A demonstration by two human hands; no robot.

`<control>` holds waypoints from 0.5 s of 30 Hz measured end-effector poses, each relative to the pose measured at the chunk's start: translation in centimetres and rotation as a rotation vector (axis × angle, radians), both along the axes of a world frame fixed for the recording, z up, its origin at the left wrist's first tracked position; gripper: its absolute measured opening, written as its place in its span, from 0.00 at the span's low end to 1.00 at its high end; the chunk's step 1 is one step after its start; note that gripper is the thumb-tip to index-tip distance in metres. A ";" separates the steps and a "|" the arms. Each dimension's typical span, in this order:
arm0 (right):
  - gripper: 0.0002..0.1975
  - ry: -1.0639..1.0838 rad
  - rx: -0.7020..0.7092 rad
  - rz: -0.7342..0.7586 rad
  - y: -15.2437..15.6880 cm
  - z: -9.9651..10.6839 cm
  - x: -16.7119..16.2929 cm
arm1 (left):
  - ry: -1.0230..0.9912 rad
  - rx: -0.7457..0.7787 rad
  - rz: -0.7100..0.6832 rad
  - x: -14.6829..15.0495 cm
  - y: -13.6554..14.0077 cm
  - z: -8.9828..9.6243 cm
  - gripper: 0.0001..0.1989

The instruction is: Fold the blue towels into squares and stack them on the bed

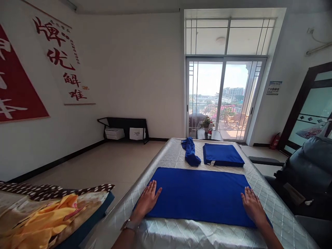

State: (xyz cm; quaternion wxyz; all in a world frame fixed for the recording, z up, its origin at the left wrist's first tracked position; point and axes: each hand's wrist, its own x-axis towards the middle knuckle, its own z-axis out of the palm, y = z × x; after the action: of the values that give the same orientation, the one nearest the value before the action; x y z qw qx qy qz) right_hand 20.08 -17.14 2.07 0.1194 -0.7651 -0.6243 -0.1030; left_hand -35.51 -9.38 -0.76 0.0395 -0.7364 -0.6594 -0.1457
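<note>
A blue cloth (199, 195) lies flat as a wide rectangle on the silvery quilted cover (181, 231) in front of me. My left hand (150, 196) rests palm down on its left end, fingers stretched out. On the right end lies my right hand (252, 202), also flat with fingers extended. Neither hand grips anything. Beyond the cloth sits a neat stack of folded blue cloths (223, 153), with a small white tag at its front edge. To the left of that stack is a crumpled blue cloth (191, 151).
At lower left, a yellow cloth (49, 221) lies on a padded surface. A black leather seat (308, 169) stands at right. Past the far edge are a bottle (210, 128) and a potted plant (205, 122) on a small table. A low black rack (126, 128) stands by the wall.
</note>
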 end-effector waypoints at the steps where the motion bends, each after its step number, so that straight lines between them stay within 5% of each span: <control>1: 0.25 0.005 -0.037 0.020 0.9 0.1 -1.6 | 0.001 0.003 -0.063 2.2 0.3 0.6 0.39; 5: 0.33 0.103 -0.146 0.203 4.3 0.7 -10.7 | 0.022 0.028 -0.378 13.4 1.0 2.3 0.33; 8: 0.33 0.158 -0.211 0.291 5.7 0.6 -16.5 | 0.028 0.067 -0.516 19.8 1.2 1.9 0.29; 15: 0.33 0.187 -0.241 0.321 6.0 -1.3 -18.7 | 0.012 0.032 -0.521 21.9 1.6 -0.2 0.28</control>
State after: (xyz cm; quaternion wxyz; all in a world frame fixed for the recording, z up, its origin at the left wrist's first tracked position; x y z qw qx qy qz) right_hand 1.42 -11.10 0.81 0.0993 -0.6708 -0.7322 0.0641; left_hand -13.66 -7.74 -0.97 0.0163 -0.8815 -0.4449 -0.1572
